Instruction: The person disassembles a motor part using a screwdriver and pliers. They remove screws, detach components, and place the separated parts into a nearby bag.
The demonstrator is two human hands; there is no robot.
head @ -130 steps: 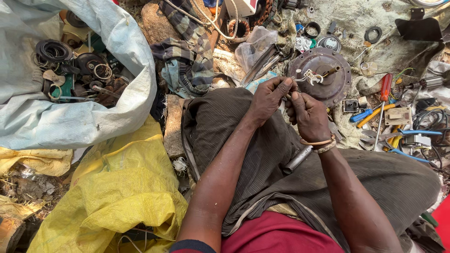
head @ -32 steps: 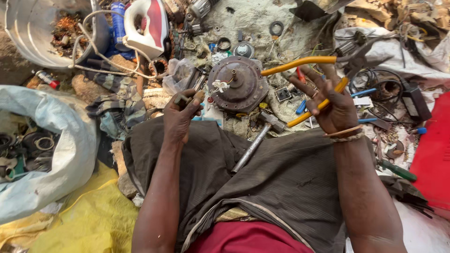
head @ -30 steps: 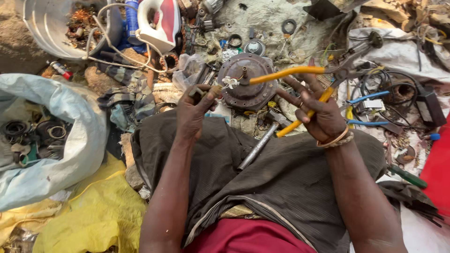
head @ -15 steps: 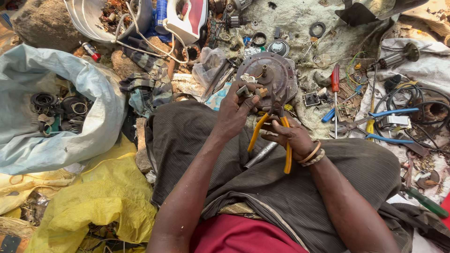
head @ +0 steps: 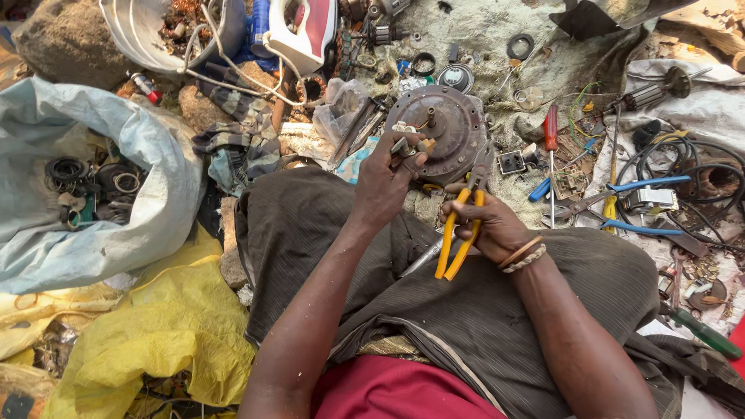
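1. Left hand (head: 384, 182) pinches a small metal part (head: 405, 146) above the round motor plate (head: 438, 132)
2. Right hand (head: 489, 229) grips yellow-handled pliers (head: 463, 225), jaws seemingly shut
3. The pliers could slip and nick fingertips

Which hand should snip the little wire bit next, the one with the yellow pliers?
Probably the right hand: it already grips the yellow-handled pliers, jaws pointing toward the small part pinched in the left hand at the round motor housing.
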